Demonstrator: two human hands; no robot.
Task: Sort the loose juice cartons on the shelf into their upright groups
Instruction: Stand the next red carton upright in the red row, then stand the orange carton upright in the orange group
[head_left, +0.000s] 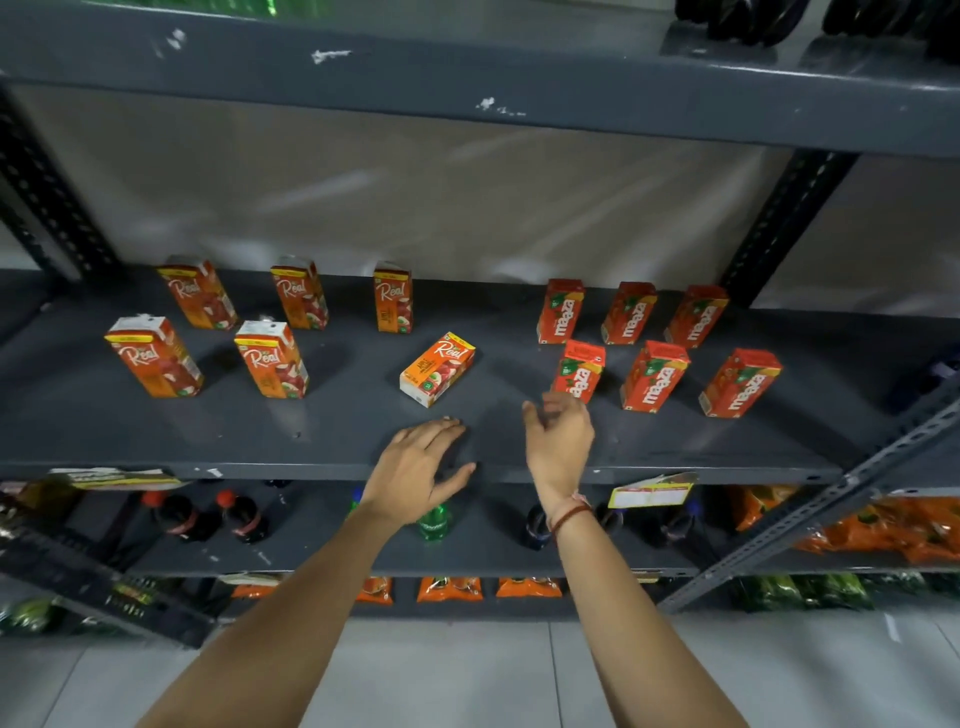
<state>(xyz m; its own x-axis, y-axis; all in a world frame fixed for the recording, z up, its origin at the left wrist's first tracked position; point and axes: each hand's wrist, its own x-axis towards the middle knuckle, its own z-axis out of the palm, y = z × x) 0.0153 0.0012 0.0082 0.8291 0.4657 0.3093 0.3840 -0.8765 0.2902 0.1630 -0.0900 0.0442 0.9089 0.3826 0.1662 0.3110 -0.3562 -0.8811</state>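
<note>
One orange Real carton (437, 369) lies flat on its back in the middle of the grey shelf (332, 426). Several Real cartons (272, 358) stand upright to its left. Several red Maaza cartons (654, 376) stand upright on the right, in two rows. My left hand (423, 470) hovers palm down over the shelf's front edge, just below the lying carton, fingers spread, holding nothing. My right hand (558, 434) is beside it, fingers loosely curled and empty, just in front of the nearest Maaza carton (579, 370).
A slotted metal upright (810, 519) slants across the right front. The shelf below holds dark soda bottles (179, 517), a green bottle (434, 522) and orange snack packs (893, 527). Another shelf board (467, 73) hangs overhead.
</note>
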